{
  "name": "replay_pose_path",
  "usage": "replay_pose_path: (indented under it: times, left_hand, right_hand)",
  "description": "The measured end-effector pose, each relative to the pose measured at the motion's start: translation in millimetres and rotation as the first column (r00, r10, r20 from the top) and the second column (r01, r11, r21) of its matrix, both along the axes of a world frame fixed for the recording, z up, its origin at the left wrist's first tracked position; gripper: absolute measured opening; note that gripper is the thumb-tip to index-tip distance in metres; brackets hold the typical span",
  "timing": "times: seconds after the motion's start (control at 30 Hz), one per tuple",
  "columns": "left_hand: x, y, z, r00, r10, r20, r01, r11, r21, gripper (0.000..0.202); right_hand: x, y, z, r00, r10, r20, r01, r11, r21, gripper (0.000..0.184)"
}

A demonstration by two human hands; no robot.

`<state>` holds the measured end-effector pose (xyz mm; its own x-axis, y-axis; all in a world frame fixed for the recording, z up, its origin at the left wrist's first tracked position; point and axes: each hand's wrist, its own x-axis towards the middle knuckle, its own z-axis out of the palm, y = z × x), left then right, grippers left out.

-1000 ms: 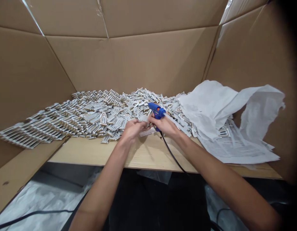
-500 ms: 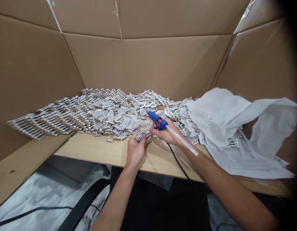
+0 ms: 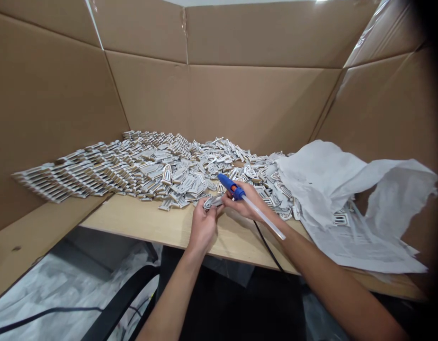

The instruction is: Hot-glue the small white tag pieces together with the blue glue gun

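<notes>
- Two things sit between the hands: a blue hot glue gun (image 3: 230, 185) and a small white-and-brown cut piece (image 3: 212, 202), just beside each other above the worktop's front area.
- The right hand (image 3: 244, 201) grasps the gun's grip, with the nozzle tilted up and left and a clear glue stick (image 3: 264, 218) jutting out behind; that forearm reaches in from the lower right.
- The left hand (image 3: 203, 226) pinches the piece between thumb and fingers, wrist raised, forearm rising from below.
- A black cord (image 3: 266, 251) drops from the gun past the worktop (image 3: 162, 225) edge.
- Behind the hands spreads a heap of similar cut pieces (image 3: 144, 163), including an arched piece (image 3: 166, 174).
- Crumpled white paper (image 3: 321, 184) lies to the right, against cardboard walls (image 3: 261, 104).
</notes>
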<state>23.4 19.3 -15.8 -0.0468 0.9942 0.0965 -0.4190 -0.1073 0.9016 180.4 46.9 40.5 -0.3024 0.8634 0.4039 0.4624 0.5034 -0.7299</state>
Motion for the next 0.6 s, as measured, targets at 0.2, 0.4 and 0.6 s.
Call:
replay_pose_path:
  times: [0.2,0.4,0.6]
  left_hand:
    - [0,-2,-1.3,0.997,0.03,-0.065,-0.026,0.998,0.063,0.03]
    - [1,-3,-2.2,0.981,0.087,-0.176,-0.071,0.993,0.093,0.027]
    - [3,-3,-4.0,0.996,0.04,-0.081,-0.032,0.994,0.102,0.036]
  right_hand:
    - [-3,-3,0.8,0.995,-0.024,0.101,0.013,0.994,0.107,0.014]
    - [-11,-10,3.2,0.976,-0.113,0.187,0.083,0.983,0.162,0.015]
    - [-10,-8,3.5,0.972,-0.167,0.164,0.14,0.976,0.165,0.025]
